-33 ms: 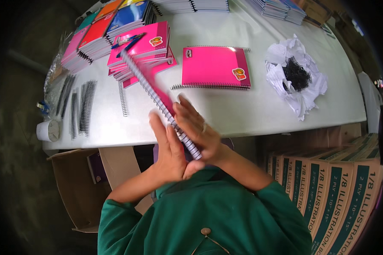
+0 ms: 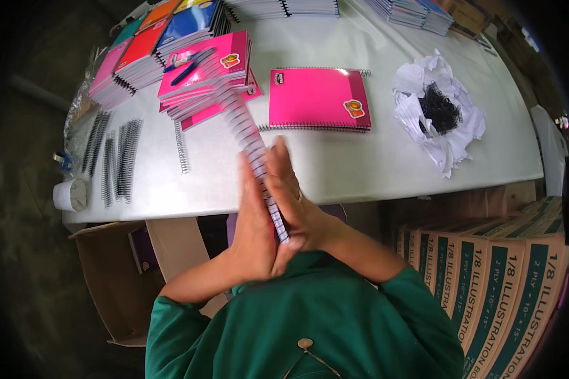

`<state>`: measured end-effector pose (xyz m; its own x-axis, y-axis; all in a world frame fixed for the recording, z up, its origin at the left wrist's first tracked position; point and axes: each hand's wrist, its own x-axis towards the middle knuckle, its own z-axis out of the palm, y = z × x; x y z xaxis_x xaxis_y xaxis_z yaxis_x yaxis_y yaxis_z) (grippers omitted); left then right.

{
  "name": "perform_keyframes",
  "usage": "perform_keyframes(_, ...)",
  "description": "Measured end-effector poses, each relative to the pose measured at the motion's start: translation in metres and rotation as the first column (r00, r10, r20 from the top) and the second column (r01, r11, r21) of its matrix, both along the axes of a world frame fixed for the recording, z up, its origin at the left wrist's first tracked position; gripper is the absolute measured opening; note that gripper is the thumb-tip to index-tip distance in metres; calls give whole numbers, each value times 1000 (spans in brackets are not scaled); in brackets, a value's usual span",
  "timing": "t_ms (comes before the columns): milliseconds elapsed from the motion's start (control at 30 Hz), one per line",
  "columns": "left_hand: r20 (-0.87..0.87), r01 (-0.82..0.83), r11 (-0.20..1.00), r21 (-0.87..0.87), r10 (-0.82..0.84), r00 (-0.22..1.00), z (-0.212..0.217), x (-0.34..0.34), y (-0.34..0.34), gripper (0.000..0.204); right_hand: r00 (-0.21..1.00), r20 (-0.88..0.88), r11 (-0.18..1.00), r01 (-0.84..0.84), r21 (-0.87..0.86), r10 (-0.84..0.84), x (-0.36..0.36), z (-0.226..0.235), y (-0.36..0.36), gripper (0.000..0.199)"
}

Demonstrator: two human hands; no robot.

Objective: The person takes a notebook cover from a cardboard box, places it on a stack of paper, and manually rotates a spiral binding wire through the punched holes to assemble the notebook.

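Note:
A spiral notebook (image 2: 251, 145) stands on edge between my palms, its coil facing up and its far end smeared by motion. My left hand (image 2: 255, 230) presses flat against one side, and my right hand (image 2: 302, 213) presses the other. Its covers are mostly hidden by my hands. Just beyond lie pink spiral notebooks (image 2: 316, 98), with coils showing along both the near and far edges. To the left is a stack of pink notebooks (image 2: 202, 63) with a blue pen (image 2: 186, 71) on top. One loose wire coil (image 2: 181, 148) lies near that stack.
Several loose coils (image 2: 129, 158) and a white roll (image 2: 71, 195) lie on the table's left. Crumpled white paper (image 2: 417, 142) holds black scraps (image 2: 440, 110). Colourful notebook stacks (image 2: 142, 47) stand far left. An open carton (image 2: 110, 284) and brown boxes (image 2: 487, 284) sit below the table edge.
The notebook has swung to a steeper angle, its far end moving right. My left hand has shifted right, and my palms are closer together around it.

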<state>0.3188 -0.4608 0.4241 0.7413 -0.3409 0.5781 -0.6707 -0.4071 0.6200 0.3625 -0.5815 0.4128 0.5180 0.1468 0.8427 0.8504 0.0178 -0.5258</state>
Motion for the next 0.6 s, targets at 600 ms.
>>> perform_keyframes(600, -652, -244, 686, -686, -430, 625, 6, 66, 19, 15, 696, -718, 964, -186, -193, -9, 38, 34, -47, 13)
